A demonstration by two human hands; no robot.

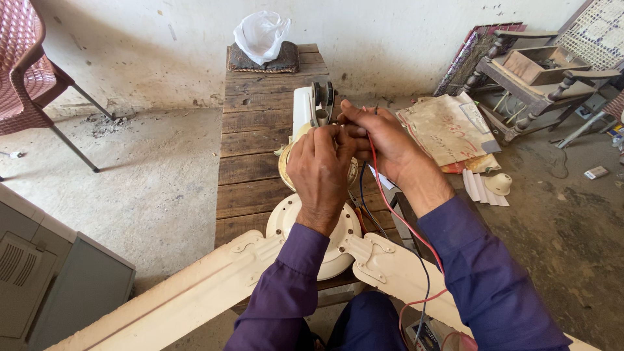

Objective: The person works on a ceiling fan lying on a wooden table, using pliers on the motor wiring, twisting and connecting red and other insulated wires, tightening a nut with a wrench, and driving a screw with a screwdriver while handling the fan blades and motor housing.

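Note:
A cream ceiling fan (pixel 325 250) lies on a narrow wooden bench (pixel 250 149), its blades spreading toward me on both sides. My left hand (pixel 320 170) rests on top of the fan's upper housing with fingers curled on a small part. My right hand (pixel 380 140) meets it from the right, fingers pinched at the same spot beside the white down-rod bracket (pixel 313 104). A red wire (pixel 390 205) and a dark wire run from my fingers down past my right sleeve. What sits between the fingertips is hidden.
A white plastic bag (pixel 261 34) lies on a dark cushion at the bench's far end. A red chair (pixel 26 71) stands at the left, a grey cabinet (pixel 45 279) at the lower left. Wooden furniture, a sack (pixel 448 127) and a cream fan cap (pixel 499 184) sit at the right.

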